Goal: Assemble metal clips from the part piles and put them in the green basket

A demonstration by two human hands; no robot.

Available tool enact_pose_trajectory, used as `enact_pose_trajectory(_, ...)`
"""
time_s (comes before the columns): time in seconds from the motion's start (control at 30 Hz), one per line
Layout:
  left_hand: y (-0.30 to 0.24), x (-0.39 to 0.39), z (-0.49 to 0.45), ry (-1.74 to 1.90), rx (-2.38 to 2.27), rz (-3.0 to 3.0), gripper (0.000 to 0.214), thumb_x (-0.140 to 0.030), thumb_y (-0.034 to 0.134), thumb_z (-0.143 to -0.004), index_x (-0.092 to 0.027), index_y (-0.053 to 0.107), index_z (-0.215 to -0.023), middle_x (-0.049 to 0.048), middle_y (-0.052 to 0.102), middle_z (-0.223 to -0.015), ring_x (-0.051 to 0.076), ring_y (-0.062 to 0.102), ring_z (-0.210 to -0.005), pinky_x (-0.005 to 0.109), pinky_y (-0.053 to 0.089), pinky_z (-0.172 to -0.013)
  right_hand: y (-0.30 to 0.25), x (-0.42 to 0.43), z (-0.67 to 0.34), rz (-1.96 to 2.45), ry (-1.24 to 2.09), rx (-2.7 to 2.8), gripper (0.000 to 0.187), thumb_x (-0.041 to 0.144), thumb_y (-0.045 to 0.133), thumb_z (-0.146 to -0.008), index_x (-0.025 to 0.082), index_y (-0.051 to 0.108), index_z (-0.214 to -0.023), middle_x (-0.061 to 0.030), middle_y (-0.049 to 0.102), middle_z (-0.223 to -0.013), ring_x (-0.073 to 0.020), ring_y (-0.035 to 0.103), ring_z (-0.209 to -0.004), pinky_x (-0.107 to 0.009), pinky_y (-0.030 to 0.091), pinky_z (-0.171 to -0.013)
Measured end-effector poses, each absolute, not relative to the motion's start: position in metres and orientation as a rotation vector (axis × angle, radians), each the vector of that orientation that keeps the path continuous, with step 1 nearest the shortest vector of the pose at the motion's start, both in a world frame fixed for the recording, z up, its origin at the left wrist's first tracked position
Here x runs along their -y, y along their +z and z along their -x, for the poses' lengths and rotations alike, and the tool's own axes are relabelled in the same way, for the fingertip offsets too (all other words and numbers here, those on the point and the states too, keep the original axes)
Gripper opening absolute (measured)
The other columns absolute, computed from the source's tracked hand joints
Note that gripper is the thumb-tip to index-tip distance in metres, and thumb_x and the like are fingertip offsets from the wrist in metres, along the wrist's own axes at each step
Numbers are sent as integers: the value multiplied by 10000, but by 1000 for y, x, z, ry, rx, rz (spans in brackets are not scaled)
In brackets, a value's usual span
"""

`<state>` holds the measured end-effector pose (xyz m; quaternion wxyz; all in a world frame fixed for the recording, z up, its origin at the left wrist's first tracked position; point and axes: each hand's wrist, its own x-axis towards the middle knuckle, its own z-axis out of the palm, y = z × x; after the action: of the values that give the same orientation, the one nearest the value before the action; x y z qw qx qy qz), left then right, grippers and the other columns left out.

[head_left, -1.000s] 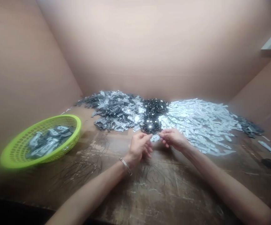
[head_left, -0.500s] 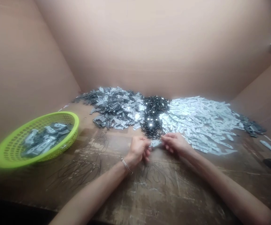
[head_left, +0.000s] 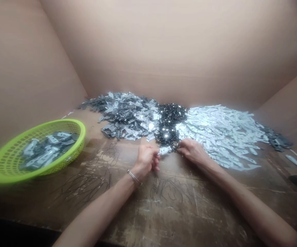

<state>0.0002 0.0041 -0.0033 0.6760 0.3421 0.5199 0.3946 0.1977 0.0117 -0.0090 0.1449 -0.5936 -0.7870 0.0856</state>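
The left hand is curled closed, its fingers pinching the left end of a pale metal plate, and a metal bangle circles that wrist. The right hand comes in from the right, its fingers bent and drawn together at the plate's other end; whether they grip the plate or only sit against it is too small to tell. The plate is held between the two hands, just on the near side of a heap of small black clips, which the right fingers nearly touch.

Left of that heap, along the far side of the wooden table, spreads a pile of grey and dark plates. To its right lies a wide pile of pale metal strips, and past that, at the far right, a small dark heap. A lime green basket sits at the left, holding grey plates. Thin black wires lie tangled on the near table, left of the hands and below them. Cardboard walls rise behind everything
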Motion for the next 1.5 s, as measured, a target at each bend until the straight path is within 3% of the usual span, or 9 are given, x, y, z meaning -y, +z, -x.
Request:
enact_pose_trajectory(0.17, -7, -4, 1, 882, -1148, -785, 160, -190, 561, -589, -126, 415, -596, 1, 507, -475, 90, 434, -317, 245, 387, -255, -8, -3, -215, 1744, 232, 2218, 181, 252, 413, -781, 164, 553, -709, -36, 533, -735, -124, 475, -667, -229, 341, -581)
enact_pose_trajectory(0.4, -11, -4, -1, 860, -1129, -790, 156, -190, 556, -597, -132, 413, -615, -6, 500, -478, 89, 426, -316, 251, 387, -253, -18, 8, -205, 1828, 137, 2253, 269, 387, 424, -768, 166, 562, -701, -30, 515, -688, -116, 461, -606, -223, 310, -531)
enact_pose_trajectory(0.6, -13, -1, -1, 858, -1122, -825, 148, -196, 559, -600, -125, 432, -626, 2, 506, -487, 91, 435, -320, 242, 385, -261, -21, 7, -198, 1784, -98, 2374, 272, 317, 408, -784, 157, 560, -623, -29, 482, -664, -105, 442, -594, -218, 275, -517)
enact_pose_trajectory(0.73, -11, 1, -2, 852, -1128, -824, 155, -206, 563, -599, -128, 430, -617, 0, 502, -478, 88, 428, -317, 236, 378, -261, -18, 7, -199, 1752, -138, 2367, 203, 257, 413, -768, 151, 563, -682, -36, 484, -691, -108, 442, -606, -213, 278, -513)
enact_pose_trajectory(0.9, -10, 2, -5, 829, -1151, -807, 145, -196, 549, -602, -133, 419, -615, -5, 494, -461, 86, 417, -303, 228, 369, -260, -4, 4, -202, 1696, -79, 2310, 131, 180, 420, -726, 151, 539, -679, -28, 518, -676, -108, 462, -594, -210, 299, -511)
enact_pose_trajectory(1.1, -17, 3, -6, 795, -1117, -844, 143, -214, 545, -602, -127, 432, -607, -7, 494, -470, 81, 414, -301, 231, 375, -265, 9, -1, -202, 1599, 230, 2256, 112, 169, 455, -688, 150, 509, -592, -4, 530, -535, -95, 461, -479, -206, 320, -459)
enact_pose_trajectory(1.37, -16, 6, -9, 766, -1100, -871, 121, -196, 542, -603, -114, 452, -605, 1, 502, -462, 74, 417, -293, 211, 369, -285, 13, 17, -191, 1596, 250, 2274, 213, 197, 410, -757, 196, 622, -744, -19, 632, -702, -127, 553, -606, -233, 396, -552)
enact_pose_trajectory(1.5, -14, 11, -12, 738, -1106, -893, 88, -162, 527, -608, -109, 458, -604, 1, 497, -438, 80, 416, -282, 213, 364, -285, 15, 26, -193, 1688, 72, 2375, 232, 215, 385, -787, 191, 592, -888, -35, 624, -664, -120, 531, -531, -222, 358, -482)
